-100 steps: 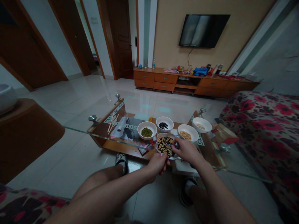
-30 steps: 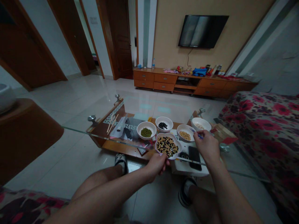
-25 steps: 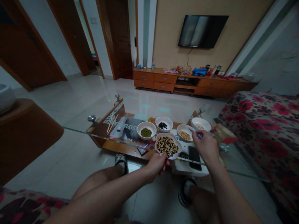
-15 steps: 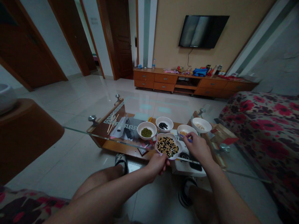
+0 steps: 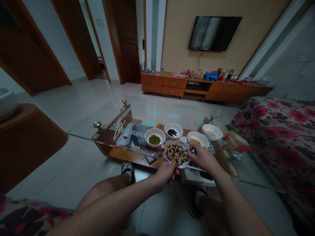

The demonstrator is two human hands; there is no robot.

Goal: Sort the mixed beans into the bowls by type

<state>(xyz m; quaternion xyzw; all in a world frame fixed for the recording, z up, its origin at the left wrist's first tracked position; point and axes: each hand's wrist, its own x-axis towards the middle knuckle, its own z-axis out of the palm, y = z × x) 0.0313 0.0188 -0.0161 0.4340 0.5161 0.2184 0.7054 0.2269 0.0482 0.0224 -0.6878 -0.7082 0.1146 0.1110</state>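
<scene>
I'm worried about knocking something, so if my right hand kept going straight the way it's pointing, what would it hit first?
Your right hand would most likely meet the white bowl of black and yellow beans first, at its rim. The hand looks very close to it, though depth is hard to judge from this view.

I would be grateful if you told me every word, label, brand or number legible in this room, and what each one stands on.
No text can be read.
Too small: the plate on the wall beside the doorway.
Too small: any label on the plastic bottle.
Too blurred: the printed paper under the glass tabletop.
</scene>
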